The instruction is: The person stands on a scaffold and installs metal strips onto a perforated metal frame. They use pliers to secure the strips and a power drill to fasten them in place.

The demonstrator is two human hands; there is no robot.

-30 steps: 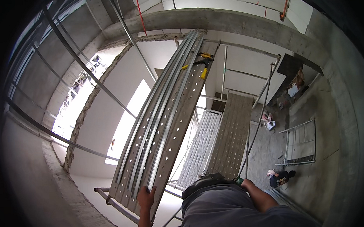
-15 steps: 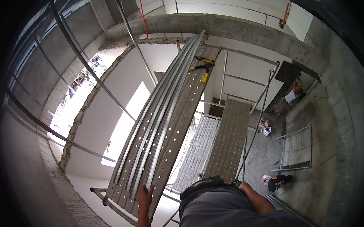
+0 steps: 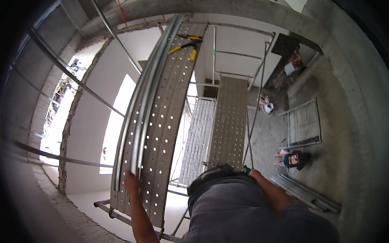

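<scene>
My left hand is closed round the near end of a long galvanized metal channel, slightly smeared by motion. Several such channels lie bunched lengthwise along the left side of a perforated metal scaffold plank. Black hand tools with yellow handles rest at the plank's far end; they look like snips or pliers. Down by my waist, next to a dark pouch, my right hand is closed on something green, mostly hidden by the hand.
Lower down is a second perforated plank, beside a pale ribbed one. Scaffold tubes rise around. Far below on the floor are a person in dark clothes, a metal frame and a stack of metal lengths.
The channels, spread apart earlier, now lie drawn together towards the plank's left edge. My left hand has moved left with them. The view has shifted; my right hand stays at my waist.
</scene>
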